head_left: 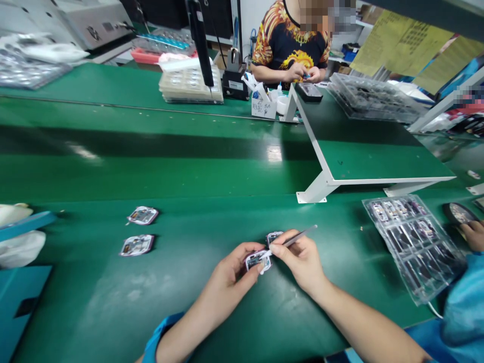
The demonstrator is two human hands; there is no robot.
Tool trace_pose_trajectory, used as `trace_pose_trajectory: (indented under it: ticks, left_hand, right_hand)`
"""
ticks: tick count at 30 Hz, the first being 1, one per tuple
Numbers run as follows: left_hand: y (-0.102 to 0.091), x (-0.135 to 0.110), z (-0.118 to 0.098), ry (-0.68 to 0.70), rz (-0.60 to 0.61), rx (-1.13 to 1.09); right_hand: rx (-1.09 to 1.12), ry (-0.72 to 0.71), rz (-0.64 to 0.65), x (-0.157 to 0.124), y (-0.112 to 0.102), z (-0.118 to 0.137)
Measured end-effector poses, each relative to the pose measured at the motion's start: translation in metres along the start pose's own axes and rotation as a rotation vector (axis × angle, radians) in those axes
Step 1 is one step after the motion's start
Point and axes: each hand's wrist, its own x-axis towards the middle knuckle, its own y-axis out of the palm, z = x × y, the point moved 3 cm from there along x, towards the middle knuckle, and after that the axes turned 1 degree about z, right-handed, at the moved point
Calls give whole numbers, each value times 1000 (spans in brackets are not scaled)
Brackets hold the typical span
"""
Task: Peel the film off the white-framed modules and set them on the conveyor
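My left hand [229, 282] grips a small electronic module [257, 261] edged with white film. My right hand [298, 262] pinches slim metal tweezers [298, 237], whose tip reaches that module's upper edge. A second dark module [274, 238] sits just behind the first, partly hidden by my fingers. I cannot tell whether it rests on the green mat [113, 302] or is held. Off to the left on the mat lie two similar modules [142, 215] [136, 245], apart from my hands.
A clear plastic tray of modules [414, 247] lies to my right, beside a co-worker's hand [474, 235] and a round dark dish [459, 213]. A white-legged green shelf [378, 164] spans the bench. Blue folders [18, 307] lie at left. Across the bench sits another person [291, 50].
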Motion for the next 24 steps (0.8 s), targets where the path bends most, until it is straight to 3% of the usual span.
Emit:
trace_pose_trajectory:
  ticks: [24]
  left_hand:
    - [0, -2, 4, 29, 8, -23]
  right_hand:
    - [63, 51, 0, 3, -1, -3]
